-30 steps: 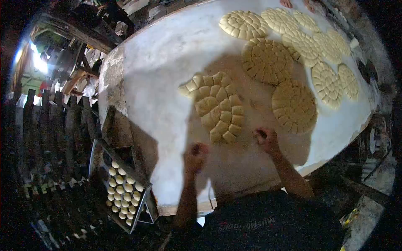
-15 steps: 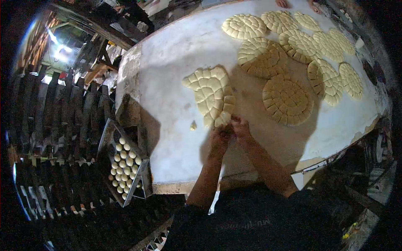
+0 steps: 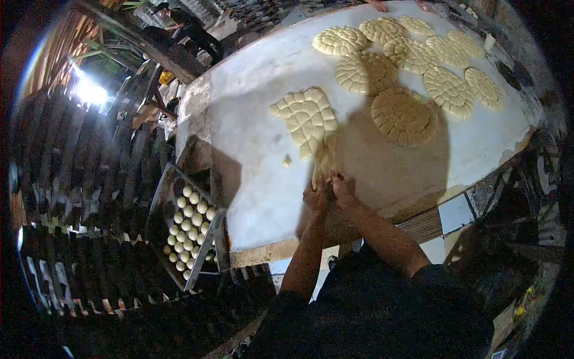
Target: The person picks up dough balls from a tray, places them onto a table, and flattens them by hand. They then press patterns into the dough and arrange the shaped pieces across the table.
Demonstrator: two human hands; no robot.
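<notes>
On the pale table [image 3: 257, 197] lies a scored, segmented slab of dough [image 3: 306, 116] with an irregular outline. Its near end narrows into a drawn-out strip [image 3: 323, 160] that reaches my hands. My left hand [image 3: 315, 196] is closed at the end of this strip, fingers curled. Right beside it, my right hand [image 3: 343, 189] is also closed at the same end. The fingertips are small and shaded, so the exact grip is hard to see. A tiny dough scrap [image 3: 287, 161] sits left of the strip.
Several round, segmented dough pieces [image 3: 403, 118] lie on the right and far parts of the table. At left, a tray [image 3: 216, 242] holds several dough balls [image 3: 188, 211]. Another person's hands [image 3: 378, 5] rest at the far edge. Another person [image 3: 186, 27] is in the background.
My hands have drawn back from the slab towards the table's near side. The dough's near end now stretches longer and thinner between slab and hands. The camera view has shifted slightly.
</notes>
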